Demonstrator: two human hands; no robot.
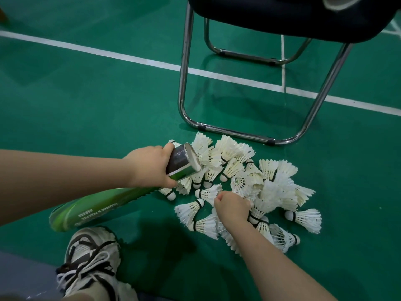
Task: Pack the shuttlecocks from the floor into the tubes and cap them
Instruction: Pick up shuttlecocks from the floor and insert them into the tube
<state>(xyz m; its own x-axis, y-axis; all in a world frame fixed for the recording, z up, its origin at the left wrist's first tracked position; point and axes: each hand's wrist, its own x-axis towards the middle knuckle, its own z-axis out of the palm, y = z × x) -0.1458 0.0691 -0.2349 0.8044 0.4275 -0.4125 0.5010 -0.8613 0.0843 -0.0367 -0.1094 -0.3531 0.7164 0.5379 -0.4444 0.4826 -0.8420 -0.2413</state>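
Observation:
A heap of several white feather shuttlecocks (269,187) lies on the green court floor in front of a chair. My left hand (149,165) grips a long green tube (104,208) near its open upper end (192,158), which tilts toward the heap. The tube's lower end rests near my shoe. My right hand (233,208) is down in the middle of the heap, fingers closed around the feathers of a shuttlecock (207,193) lying on its side. No cap is visible.
A dark chair with chrome tube legs (227,132) stands just behind the heap. My sneaker (91,259) sits at the lower left. White court lines (130,56) cross the green floor (86,105) beyond.

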